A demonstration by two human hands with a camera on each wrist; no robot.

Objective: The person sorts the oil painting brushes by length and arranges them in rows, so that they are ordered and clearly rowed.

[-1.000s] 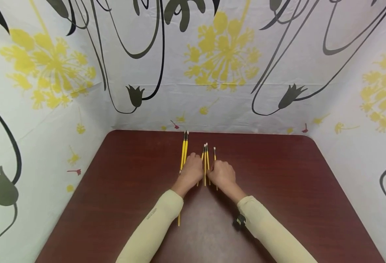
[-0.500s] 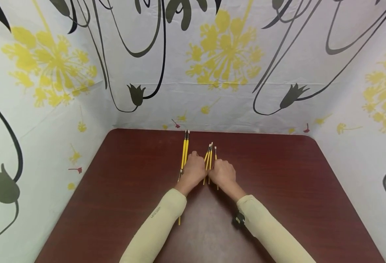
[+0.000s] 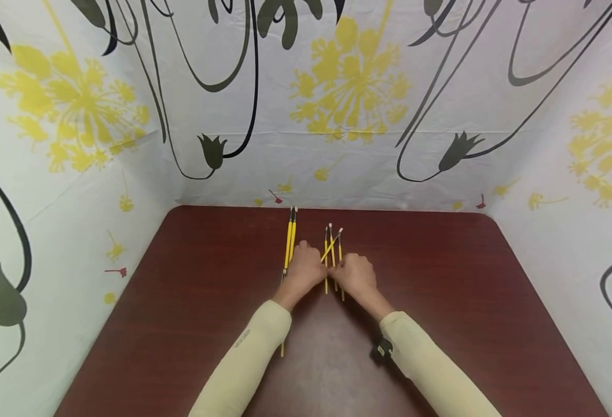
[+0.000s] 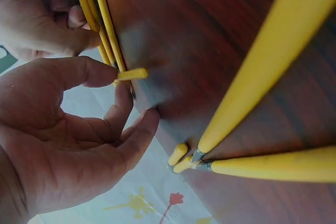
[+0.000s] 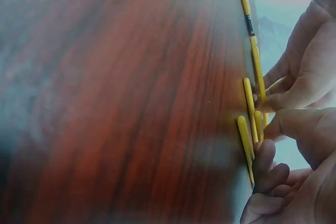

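Backdrop point(image 3: 264, 165): white sheeting with yellow, grey and black plant print; stands along the far, left and right sides.
Bench point(image 3: 191, 324): dark red-brown, wood-grained, rounded far corners; carries the brushes directly on its top.
Sleeves point(image 3: 248, 359): pale yellow, one reaching in from near left, one from near right.
Left hand point(image 3: 307, 269): left of the small brushes; thumb and forefinger pinch the handle of the slanted brush point(image 3: 330, 248) near its end, other fingers bent loosely.
Right hand point(image 3: 356, 277): right of the small brushes, just beside the left hand; fingers bent, tips at the handles. Cannot tell whether it pinches one or only touches.
Far long pair point(image 3: 288, 240): two yellow handles side by side, left of the left hand, dark ferrules at the far edge.
Near long pair point(image 4: 252, 77): two yellow handles, dark ferrules just by the far pair's near ends; left sleeve covers most of their length in the head view.
Small row point(image 3: 333, 259): three thin yellow brushes between the hands, roughly parallel, heads pointing far.
Slanted brush, position: crosses the row, head far right, handle near left.
Dark device point(image 3: 381, 350): at the right cuff, details too small to read.
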